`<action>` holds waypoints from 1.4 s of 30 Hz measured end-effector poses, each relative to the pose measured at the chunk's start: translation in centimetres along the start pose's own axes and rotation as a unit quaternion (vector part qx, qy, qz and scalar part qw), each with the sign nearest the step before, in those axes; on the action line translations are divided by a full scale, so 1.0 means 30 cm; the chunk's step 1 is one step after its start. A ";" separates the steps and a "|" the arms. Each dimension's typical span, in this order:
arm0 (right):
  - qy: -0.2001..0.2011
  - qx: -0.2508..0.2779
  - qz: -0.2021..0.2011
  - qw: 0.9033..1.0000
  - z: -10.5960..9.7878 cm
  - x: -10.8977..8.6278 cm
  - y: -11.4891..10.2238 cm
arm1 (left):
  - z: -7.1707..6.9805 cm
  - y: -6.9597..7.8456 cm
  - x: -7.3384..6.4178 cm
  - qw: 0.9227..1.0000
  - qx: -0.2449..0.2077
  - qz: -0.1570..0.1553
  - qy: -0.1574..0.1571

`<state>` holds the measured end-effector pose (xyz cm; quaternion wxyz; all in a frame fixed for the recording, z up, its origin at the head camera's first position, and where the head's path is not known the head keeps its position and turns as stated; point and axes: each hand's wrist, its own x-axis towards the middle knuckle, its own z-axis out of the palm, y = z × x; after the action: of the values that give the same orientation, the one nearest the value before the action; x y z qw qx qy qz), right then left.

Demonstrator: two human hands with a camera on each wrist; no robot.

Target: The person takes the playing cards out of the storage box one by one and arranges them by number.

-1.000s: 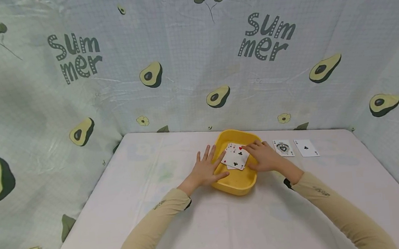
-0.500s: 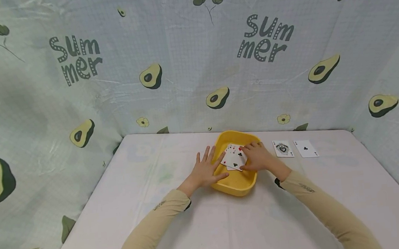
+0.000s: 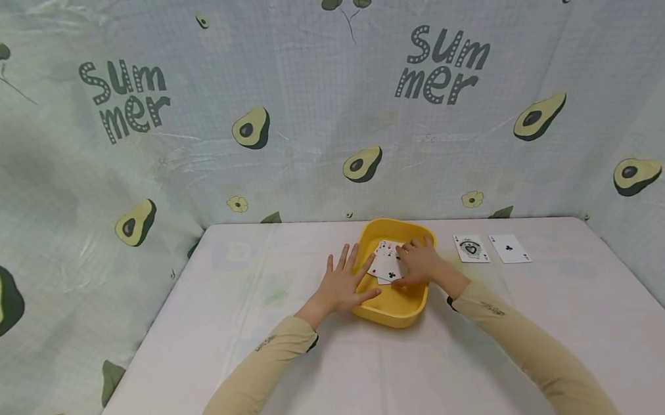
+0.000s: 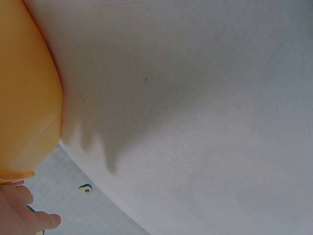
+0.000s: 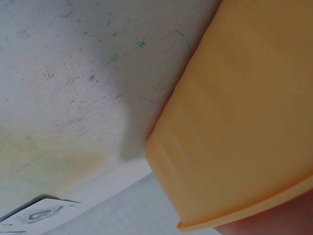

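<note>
A yellow plastic basket point(image 3: 394, 314) stands toward the back of the table with a few overlapping playing cards point(image 3: 383, 265) in it. My left hand point(image 3: 341, 286) lies spread over the basket's left rim, fingers straight, its fingertips beside the cards. From the right side, my right hand point(image 3: 420, 264) reaches over the rim; its fingers and thumb are spread apart across the right part of the cards and hide it. Both wrist views mostly show the basket's outer wall point(image 4: 29, 98), and in the right wrist view a bit of the right hand point(image 5: 279, 218) appears under the rim.
On the table right of the basket lie two face-up playing cards: one with a large ornate symbol point(image 3: 471, 249) and an ace of clubs point(image 3: 510, 248). Behind the table point(image 3: 348, 390) hangs a cloth backdrop point(image 3: 296, 59) with avocado prints.
My right hand has moved left, farther over the cards in the basket, and covers more of them. The left hand has stayed at the left rim.
</note>
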<state>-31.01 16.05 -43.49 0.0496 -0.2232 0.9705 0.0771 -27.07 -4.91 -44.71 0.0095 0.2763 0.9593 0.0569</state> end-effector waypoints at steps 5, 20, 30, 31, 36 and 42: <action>-0.012 -0.020 0.009 1.000 0.010 0.012 -0.001 | 0.000 0.000 0.001 1.000 -0.002 0.001 0.002; -0.030 -0.029 0.019 0.999 0.015 0.029 0.001 | 0.002 0.001 0.002 1.000 -0.004 -0.001 0.002; -0.017 -0.012 0.024 0.999 0.012 0.026 -0.003 | -0.002 0.003 -0.002 1.000 0.002 -0.002 -0.002; -0.013 -0.010 0.023 1.000 0.014 0.027 -0.002 | -0.002 0.003 -0.002 1.000 0.003 -0.002 -0.002; 0.013 -0.003 0.016 1.000 0.018 0.024 0.002 | -0.001 0.002 -0.002 1.000 0.003 -0.003 -0.004; 0.037 0.006 0.013 0.999 0.022 0.025 0.009 | -0.004 0.002 -0.004 1.000 0.001 -0.003 -0.006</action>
<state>-31.75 16.08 -44.19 0.0137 -0.2127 0.9750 0.0634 -26.94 -4.92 -44.60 0.0155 0.2738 0.9602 0.0538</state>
